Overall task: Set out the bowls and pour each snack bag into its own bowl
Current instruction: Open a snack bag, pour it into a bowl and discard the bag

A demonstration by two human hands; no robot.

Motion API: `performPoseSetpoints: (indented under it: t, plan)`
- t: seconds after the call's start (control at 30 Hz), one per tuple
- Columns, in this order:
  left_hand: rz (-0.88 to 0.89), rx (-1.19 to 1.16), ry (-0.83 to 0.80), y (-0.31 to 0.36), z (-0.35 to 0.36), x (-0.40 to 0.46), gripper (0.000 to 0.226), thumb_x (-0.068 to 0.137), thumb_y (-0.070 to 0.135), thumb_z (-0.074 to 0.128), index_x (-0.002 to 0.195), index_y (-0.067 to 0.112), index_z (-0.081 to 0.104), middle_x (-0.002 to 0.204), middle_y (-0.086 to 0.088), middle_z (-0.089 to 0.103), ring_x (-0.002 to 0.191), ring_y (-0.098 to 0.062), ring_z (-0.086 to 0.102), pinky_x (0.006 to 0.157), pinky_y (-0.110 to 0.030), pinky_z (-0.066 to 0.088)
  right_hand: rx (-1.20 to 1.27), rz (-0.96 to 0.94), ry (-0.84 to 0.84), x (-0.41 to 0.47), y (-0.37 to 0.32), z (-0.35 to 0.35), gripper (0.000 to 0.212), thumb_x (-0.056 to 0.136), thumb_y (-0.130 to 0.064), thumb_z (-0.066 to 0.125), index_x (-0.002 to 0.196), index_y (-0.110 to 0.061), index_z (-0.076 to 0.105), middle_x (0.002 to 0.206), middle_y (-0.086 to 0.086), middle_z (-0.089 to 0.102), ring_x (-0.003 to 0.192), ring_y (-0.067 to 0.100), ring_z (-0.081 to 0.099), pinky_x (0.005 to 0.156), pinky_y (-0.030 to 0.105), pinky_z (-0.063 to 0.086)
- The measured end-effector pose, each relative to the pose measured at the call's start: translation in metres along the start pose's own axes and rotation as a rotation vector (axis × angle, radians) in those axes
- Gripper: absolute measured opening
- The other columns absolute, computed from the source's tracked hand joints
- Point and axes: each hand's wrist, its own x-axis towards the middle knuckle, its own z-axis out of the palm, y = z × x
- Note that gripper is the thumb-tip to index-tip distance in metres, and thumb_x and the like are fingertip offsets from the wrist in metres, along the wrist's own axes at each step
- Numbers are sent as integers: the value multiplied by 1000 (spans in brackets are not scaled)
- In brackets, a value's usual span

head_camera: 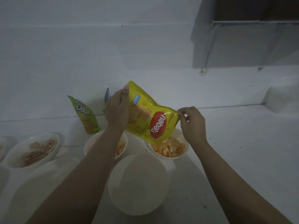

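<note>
Both hands' grip on yellow bag (145, 117) above white counter (242, 151)

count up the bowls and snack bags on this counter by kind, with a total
Bowls: 5 – an empty bowl nearest, a bowl under the bag, a bowl behind the left arm, an oval bowl, and a sliver at the left edge.
Snack bags: 3 – yellow bag, green bag, one mostly hidden bag.
Total: 8

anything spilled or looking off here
Nothing spilled that I can see. The yellow bag is upside down only because both hands tip it over the right bowl. Dark specks dot the counter.
</note>
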Motion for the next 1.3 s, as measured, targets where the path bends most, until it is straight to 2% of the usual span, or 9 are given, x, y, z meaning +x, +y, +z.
performPoseSetpoints:
  t: [0.17,0.47,0.57,0.7,0.83,0.93,1.03,1.17,1.3]
  plan:
    - [14,-14,20,5,0,-2,52,101,47,41,57,22,31,53,3,35,55,-9,36,61,-32,28,46,17,52,-1,-4,-6,12,96,-9,60,96,-11,72,100,-7,53,75,11,56,66,5,36]
    - [157,3,10,13,8,-19,48,102,40,42,61,16,44,50,5,32,50,-9,35,56,-34,32,-68,-182,-212,8,-29,-12,21,96,-26,54,102,-20,74,104,-4,73,102,24,60,85,40,48]
    - [227,-13,18,24,12,-23,44,102,34,45,62,15,46,50,7,33,49,-8,35,56,-29,29,103,-134,-219,15,-51,-17,20,99,-25,57,104,-19,76,100,-7,74,96,10,63,85,27,48]
    - [274,72,-11,37,12,-21,46,99,48,39,62,21,41,52,3,43,52,-10,42,55,-23,32,251,-16,-152,17,-49,-18,21,100,-22,55,99,-21,76,77,-22,67,75,-11,61,66,6,43]
    - [350,94,30,25,15,-24,38,91,51,48,77,17,54,78,10,52,78,-11,47,82,-41,42,307,93,-38,8,-34,-21,20,100,-19,55,99,-19,76,79,-24,67,75,-15,60,65,3,41]
    - [250,37,23,12,20,-39,52,81,60,55,99,12,59,102,5,45,99,-13,43,88,-33,36,323,173,13,6,-25,-26,21,100,-22,56,102,-18,77,79,-26,65,75,-16,60,64,2,41]
    - [79,-78,-65,-2,25,-50,74,71,67,61,122,14,50,121,2,41,116,-13,38,99,-33,33,375,219,3,1,-20,-29,23,101,-25,56,105,-20,77,84,-22,70,83,-6,65,73,20,49]
    - [-295,-607,-356,-5,23,-54,102,58,72,76,139,33,28,135,-1,55,121,-18,58,99,-48,51,517,254,34,-7,-14,-31,23,102,-27,55,103,-22,77,88,-6,77,88,15,71,78,35,58]
    - [-333,-822,-628,6,21,-50,60,73,56,74,126,33,59,127,-4,66,119,-27,62,98,-56,49,666,269,-13,-14,-19,-34,22,102,-21,54,99,-20,76,85,-6,78,81,10,71,71,25,57]
